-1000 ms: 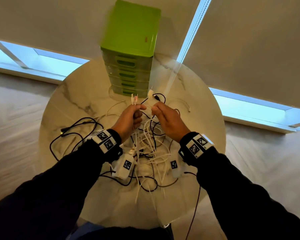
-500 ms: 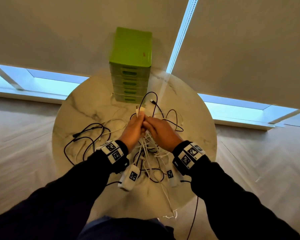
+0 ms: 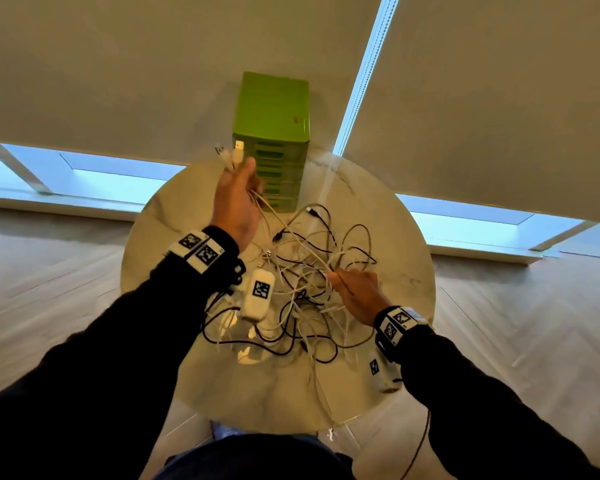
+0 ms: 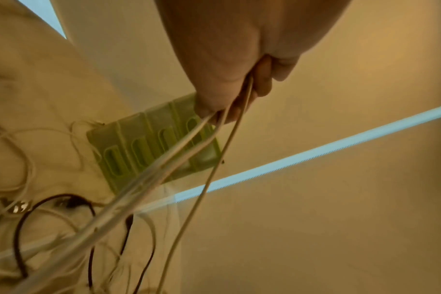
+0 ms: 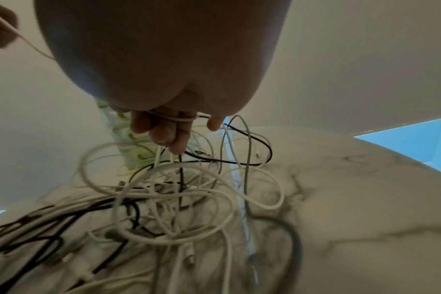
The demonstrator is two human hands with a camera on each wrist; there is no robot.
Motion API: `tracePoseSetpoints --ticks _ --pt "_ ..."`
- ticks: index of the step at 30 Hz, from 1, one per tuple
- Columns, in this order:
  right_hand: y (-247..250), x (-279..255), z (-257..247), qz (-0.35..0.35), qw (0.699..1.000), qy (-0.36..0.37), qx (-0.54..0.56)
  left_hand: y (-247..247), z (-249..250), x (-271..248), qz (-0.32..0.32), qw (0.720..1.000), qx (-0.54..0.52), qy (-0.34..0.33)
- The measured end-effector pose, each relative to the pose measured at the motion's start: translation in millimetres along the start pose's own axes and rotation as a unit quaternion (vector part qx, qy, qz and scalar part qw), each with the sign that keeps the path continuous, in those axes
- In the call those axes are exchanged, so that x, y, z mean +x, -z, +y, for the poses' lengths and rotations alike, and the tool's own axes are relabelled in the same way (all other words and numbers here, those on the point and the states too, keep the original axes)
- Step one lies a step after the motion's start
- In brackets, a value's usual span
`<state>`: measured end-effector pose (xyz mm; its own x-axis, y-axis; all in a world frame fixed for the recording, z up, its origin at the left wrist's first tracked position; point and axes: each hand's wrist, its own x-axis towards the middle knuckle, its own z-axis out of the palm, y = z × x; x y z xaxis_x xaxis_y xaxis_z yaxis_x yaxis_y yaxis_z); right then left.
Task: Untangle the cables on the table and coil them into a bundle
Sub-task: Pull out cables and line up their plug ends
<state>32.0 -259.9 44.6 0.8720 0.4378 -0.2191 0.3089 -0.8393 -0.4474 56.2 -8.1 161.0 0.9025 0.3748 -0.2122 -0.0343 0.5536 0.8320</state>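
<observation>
A tangle of white and black cables (image 3: 305,289) (image 5: 179,201) lies in the middle of the round marble table (image 3: 402,271). My left hand (image 3: 238,194) (image 4: 229,87) is raised high over the table's far side and grips the ends of white cables, whose USB plugs (image 3: 234,152) stick up above the fist. Those white strands (image 4: 179,159) run taut down from it to the pile. My right hand (image 3: 354,292) (image 5: 169,129) is lower, at the right of the pile, and its curled fingers hold white cable (image 5: 174,119) looped across them.
A green drawer unit (image 3: 274,133) (image 4: 149,145) stands at the table's far edge, just behind my left hand. Light window blinds hang beyond it. One black cable (image 3: 418,448) hangs off the table's near right edge toward the wooden floor.
My hands were together over the pile. The left has since risen up and away with the white cable ends, while the right has dropped back to the right, stretching the cables between them.
</observation>
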Motion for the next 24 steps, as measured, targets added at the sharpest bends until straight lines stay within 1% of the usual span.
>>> tracePoseSetpoints --ticks 1,3,4,6,8,10,12,13,15,17,20,22,24 --pt "0 2 4 -0.006 1.000 -0.019 -0.017 3 6 3 -0.010 1.000 0.001 -0.010" --pt "5 8 8 0.003 0.998 -0.052 -0.045 9 9 2 -0.057 0.998 0.020 -0.003" --pt "8 13 5 0.016 0.996 -0.065 -0.057 11 7 -2 -0.083 0.995 0.053 0.008" --pt "19 24 -9 0.052 0.993 -0.077 -0.067 13 -8 -13 -0.129 0.979 0.150 0.040" --pt "29 31 -34 0.088 0.992 -0.058 -0.063 13 -29 -25 -0.147 0.958 0.233 0.077" --pt "36 32 -60 0.105 0.991 -0.016 -0.077 14 -49 -30 -0.154 0.936 0.305 0.090" --pt "39 27 -80 0.106 0.988 0.033 -0.104 16 -63 -28 -0.138 0.917 0.365 0.086" --pt "38 24 -85 0.104 0.988 0.051 -0.105 17 -66 -25 -0.120 0.915 0.376 0.087" --pt "37 18 -89 0.105 0.987 0.063 -0.103 19 -69 -18 -0.088 0.928 0.347 0.101" --pt "31 14 -87 0.104 0.985 0.076 -0.115 18 -68 -10 -0.084 0.952 0.271 0.115" --pt "18 8 -82 0.069 0.985 0.120 -0.104 9 -64 -4 -0.081 0.978 0.146 0.124" --pt "11 5 -77 0.042 0.987 0.137 -0.078 1 -58 -3 -0.062 0.991 0.043 0.115" --pt "5 3 -66 0.024 0.988 0.143 -0.046 -5 -49 -3 -0.048 0.995 -0.025 0.086"
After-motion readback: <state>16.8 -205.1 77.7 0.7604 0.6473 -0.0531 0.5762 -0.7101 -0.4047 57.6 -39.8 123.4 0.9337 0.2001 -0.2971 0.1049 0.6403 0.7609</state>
